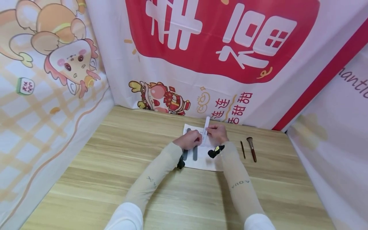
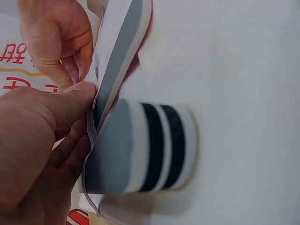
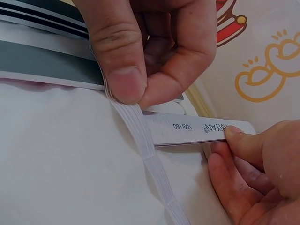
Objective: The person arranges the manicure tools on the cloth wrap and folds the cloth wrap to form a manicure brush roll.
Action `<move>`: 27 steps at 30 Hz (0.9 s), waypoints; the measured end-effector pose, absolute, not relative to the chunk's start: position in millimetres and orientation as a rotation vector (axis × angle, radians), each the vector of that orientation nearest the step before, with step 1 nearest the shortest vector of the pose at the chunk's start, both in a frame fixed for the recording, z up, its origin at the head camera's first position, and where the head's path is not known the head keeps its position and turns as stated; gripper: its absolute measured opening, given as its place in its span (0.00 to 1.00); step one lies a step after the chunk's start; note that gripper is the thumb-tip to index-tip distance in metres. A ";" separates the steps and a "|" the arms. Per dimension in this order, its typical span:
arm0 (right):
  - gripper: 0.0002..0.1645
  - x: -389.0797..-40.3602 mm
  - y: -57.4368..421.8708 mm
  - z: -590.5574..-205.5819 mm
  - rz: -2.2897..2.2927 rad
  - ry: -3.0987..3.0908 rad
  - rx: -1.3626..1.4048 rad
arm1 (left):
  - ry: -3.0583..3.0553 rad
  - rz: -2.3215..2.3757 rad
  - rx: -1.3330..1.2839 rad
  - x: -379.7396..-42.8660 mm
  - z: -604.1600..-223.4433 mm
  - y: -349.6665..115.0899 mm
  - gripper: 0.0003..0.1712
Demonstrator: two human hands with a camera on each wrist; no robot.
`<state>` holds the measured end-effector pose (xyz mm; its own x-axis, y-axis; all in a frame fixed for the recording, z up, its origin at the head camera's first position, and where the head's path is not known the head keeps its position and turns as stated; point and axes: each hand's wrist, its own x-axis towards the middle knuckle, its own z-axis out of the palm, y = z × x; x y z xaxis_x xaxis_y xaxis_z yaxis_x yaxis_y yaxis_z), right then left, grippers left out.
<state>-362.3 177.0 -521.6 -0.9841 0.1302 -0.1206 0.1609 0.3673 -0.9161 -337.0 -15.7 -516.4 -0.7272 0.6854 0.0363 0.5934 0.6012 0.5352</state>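
Note:
A white cloth with an elastic strip (image 3: 161,180) across it lies spread on the table. My left hand (image 1: 190,140) pinches that strip between thumb and fingers, drawing it up a little from the cloth (image 1: 208,162). With my right hand (image 1: 217,133) I pinch a pale nail file (image 3: 183,128), printed 100/180, near one end. Its other end goes in under the strip beside my left fingertips. Two grey nail files, one plain (image 1: 195,154) and one with dark stripes at an end (image 2: 159,147), lie under the strip to the left, partly covered by my left hand.
Right of the cloth lie a thin dark-tipped tool (image 1: 243,149) and a brush (image 1: 252,150) with a reddish-brown handle. The wooden table (image 1: 115,159) meets printed curtains (image 1: 115,64) at the back and sides.

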 end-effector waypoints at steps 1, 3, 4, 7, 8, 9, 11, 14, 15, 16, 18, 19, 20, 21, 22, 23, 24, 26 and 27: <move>0.14 -362.2 177.9 -522.0 -1.724 2.576 0.268 | 2.650 0.794 1.067 -336.8 -516.9 -15.3 0.10; 0.14 -361.2 179.2 -522.0 -1.703 2.564 0.265 | 2.649 0.799 1.066 -336.3 -517.5 -14.7 0.10; 0.13 -360.6 179.9 -522.0 -1.684 2.558 0.267 | 2.649 0.799 1.069 -336.3 -517.7 -14.6 0.09; 0.13 -359.4 180.8 -519.5 -1.631 2.536 0.241 | 2.647 0.798 1.071 -336.7 -517.2 -14.6 0.09; 0.13 -359.2 181.0 -517.9 -1.601 2.528 0.236 | 2.647 0.797 1.073 -337.0 -516.6 -14.7 0.08; 0.13 -359.1 181.3 -516.1 -1.564 2.524 0.231 | 2.646 0.794 1.073 -337.4 -515.9 -14.7 0.08; 0.13 -359.3 181.9 -512.3 -1.505 2.510 0.209 | 2.643 0.792 1.059 -338.0 -514.1 -15.0 0.08; 0.12 -358.9 183.6 -506.0 -1.415 2.481 0.198 | 2.644 0.784 1.044 -338.0 -511.5 -14.9 0.08; 0.12 -358.6 184.2 -504.3 -1.405 2.465 0.204 | 2.645 0.780 1.039 -337.7 -510.9 -14.9 0.08; 0.12 -358.4 184.9 -502.9 -1.404 2.445 0.210 | 2.645 0.778 1.041 -337.7 -510.6 -14.7 0.08; 0.12 -357.8 186.4 -500.9 -1.411 2.412 0.220 | 2.640 0.782 1.049 -337.3 -510.1 -13.9 0.08; 0.12 -357.6 187.0 -500.6 -1.413 2.398 0.221 | 2.637 0.785 1.055 -337.4 -510.6 -13.6 0.08; 0.12 -357.5 187.4 -500.6 -1.420 2.375 0.229 | 2.634 0.785 1.057 -337.4 -511.2 -13.4 0.09; 0.13 -357.3 187.4 -500.8 -1.429 2.351 0.237 | 2.633 0.784 1.052 -337.1 -511.6 -13.4 0.09; 0.13 -356.9 187.4 -500.5 -1.432 2.332 0.238 | 2.629 0.788 1.046 -337.1 -512.5 -13.4 0.10; 0.13 -356.6 187.4 -500.2 -1.429 2.319 0.237 | 2.625 0.792 1.040 -337.0 -513.2 -13.4 0.11; 0.13 -356.1 187.3 -499.4 -1.421 2.310 0.237 | 2.626 0.792 1.039 -337.2 -514.3 -13.4 0.11; 0.13 -355.1 186.8 -497.8 -1.410 2.302 0.243 | 2.623 0.802 1.022 -337.5 -516.2 -13.6 0.12; 0.13 -354.6 186.6 -497.0 -1.402 2.305 0.247 | 2.625 0.806 1.016 -337.9 -517.4 -13.5 0.12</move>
